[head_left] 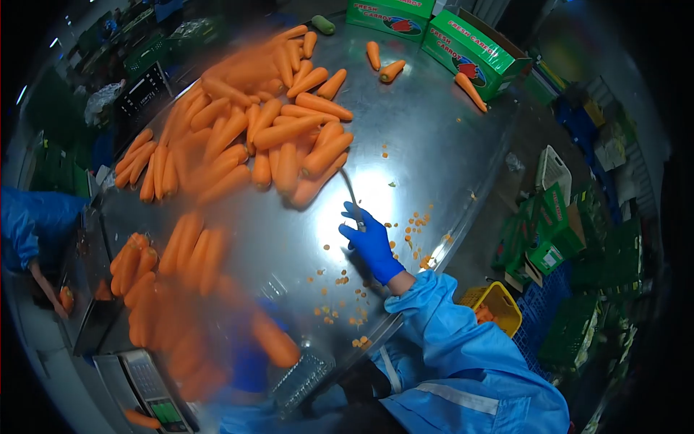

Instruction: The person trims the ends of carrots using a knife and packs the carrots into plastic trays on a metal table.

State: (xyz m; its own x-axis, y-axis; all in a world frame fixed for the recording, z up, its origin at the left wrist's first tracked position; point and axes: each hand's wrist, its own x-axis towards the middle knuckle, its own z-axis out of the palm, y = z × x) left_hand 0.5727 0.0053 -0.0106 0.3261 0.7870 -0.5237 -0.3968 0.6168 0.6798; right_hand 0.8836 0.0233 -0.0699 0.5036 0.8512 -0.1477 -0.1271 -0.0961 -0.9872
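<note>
My right hand (374, 249), in a blue glove, is closed around a knife (353, 195). Its thin blade points away from me toward the main carrot pile (231, 130). At the lower left, my left hand (249, 358) shows only as a blurred blue glove. A carrot (276, 341) sticks out of it toward the lower right, with blue on both sides of it; the separate fingers are smeared. More carrots (191, 253) lie to the left of that hand, partly blurred. Small carrot trimmings (341, 278) are scattered around my right hand on the metal table (426, 137).
Green carrot boxes (463, 54) stand at the table's far edge, near a few loose carrots (391, 71). A clear plastic tray (307, 376) and a scale (155, 387) are at the near side. A yellow crate (499, 307) sits right. Another person's sleeve (43, 220) shows left.
</note>
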